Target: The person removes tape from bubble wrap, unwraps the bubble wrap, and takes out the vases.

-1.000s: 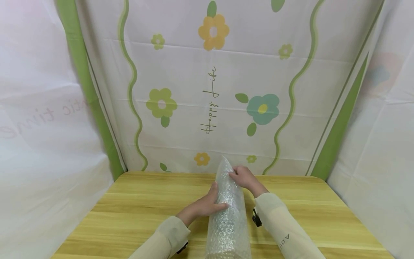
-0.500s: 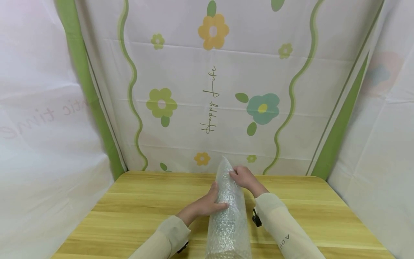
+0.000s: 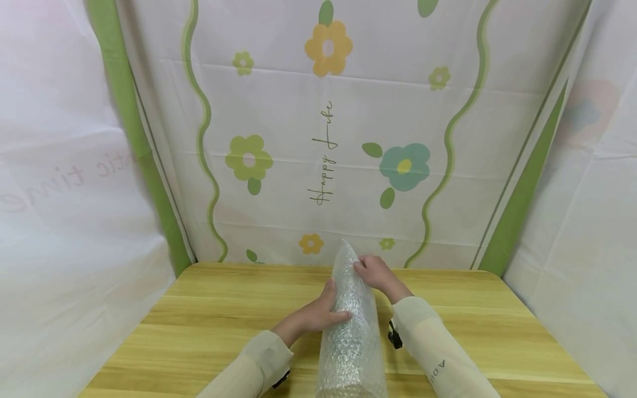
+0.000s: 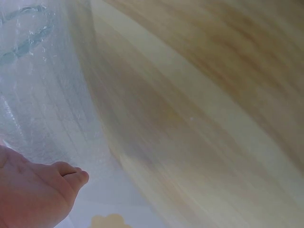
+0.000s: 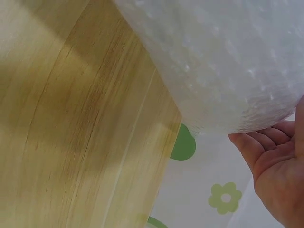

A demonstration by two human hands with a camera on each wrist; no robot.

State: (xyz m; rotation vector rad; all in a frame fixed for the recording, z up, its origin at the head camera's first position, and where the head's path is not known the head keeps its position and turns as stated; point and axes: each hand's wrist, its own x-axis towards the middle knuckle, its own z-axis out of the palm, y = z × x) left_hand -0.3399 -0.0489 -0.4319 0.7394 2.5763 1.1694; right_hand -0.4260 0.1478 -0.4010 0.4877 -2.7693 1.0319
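A long, clear roll of bubble wrap [image 3: 350,348] points away from me down the middle of the head view, its far end tapering to a peak. My left hand [image 3: 316,315] grips its left side, with the thumb laid across the top. Farther along, on the right, my right hand [image 3: 375,272] holds the wrap near the tapered end, thumb on top. In the right wrist view, the fingers [image 5: 266,142] reach under the edge of the bubble wrap [image 5: 228,61]. The left wrist view shows the left hand [image 4: 35,190] against the wrap [image 4: 42,104].
Beneath lies a wood-grain table [image 3: 224,298] with rounded far corners. A white curtain with printed flowers [image 3: 273,110] hangs behind its far edge. White fabric walls [image 3: 64,221] with green trim stand at both sides.
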